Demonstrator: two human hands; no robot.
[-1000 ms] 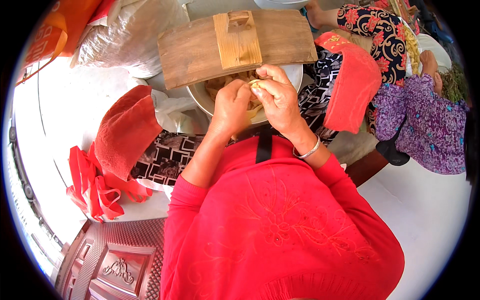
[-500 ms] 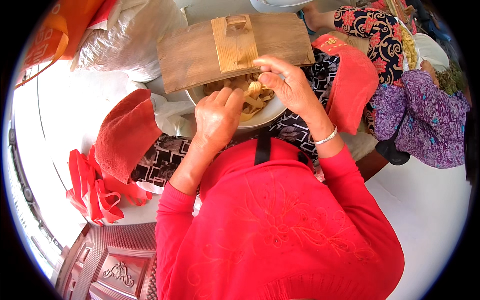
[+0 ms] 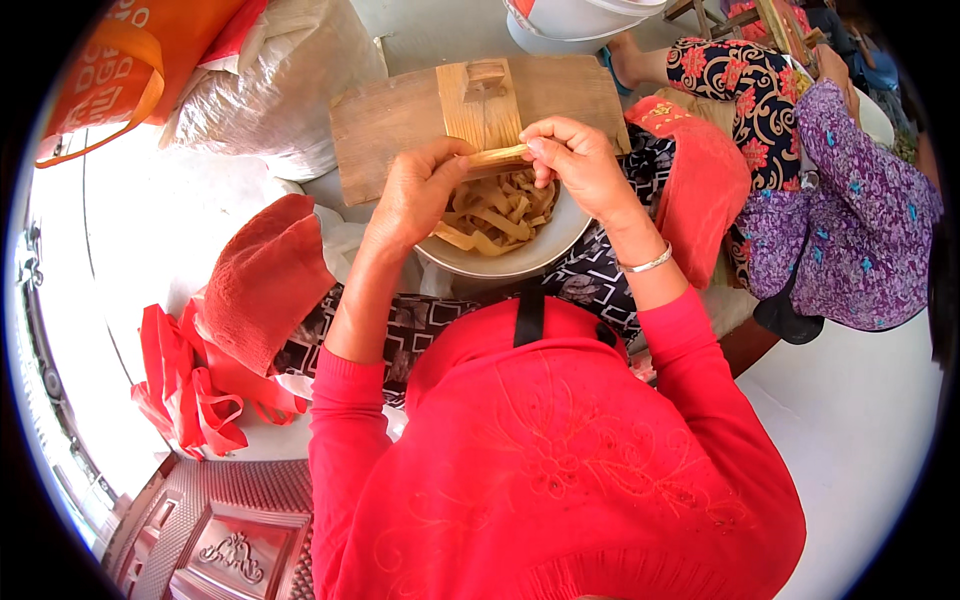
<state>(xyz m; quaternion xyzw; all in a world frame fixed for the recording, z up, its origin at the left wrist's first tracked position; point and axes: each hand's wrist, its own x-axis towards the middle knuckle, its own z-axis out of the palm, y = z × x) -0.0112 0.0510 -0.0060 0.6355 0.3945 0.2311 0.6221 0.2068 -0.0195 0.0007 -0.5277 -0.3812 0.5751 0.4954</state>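
My left hand [image 3: 415, 190] and my right hand [image 3: 575, 165] hold a pale yellow strip [image 3: 497, 156] by its two ends. The strip is stretched nearly level between my pinched fingertips. Below it, a white bowl [image 3: 510, 268] sits between my knees with many flat, curled tan strips [image 3: 510, 210] in it; what they are made of I cannot tell. A brown wooden board [image 3: 385, 120] lies across the far side of the bowl and hides part of it. On the board is a lighter plank [image 3: 487, 108] with a small wooden block at its far end.
Red cloths [image 3: 268, 285] lie over both my knees. A stuffed whitish sack [image 3: 285, 90] and an orange bag [image 3: 105, 70] stand at the far left. Beyond the board is a pale bucket [image 3: 580, 45]. A person in purple patterned clothes [image 3: 860, 220] sits close on my right.
My hands have moved farther apart, the left one up and away from the bowl. A strip that looked looped near my right fingers now shows stretched between both hands. The view has shifted slightly.
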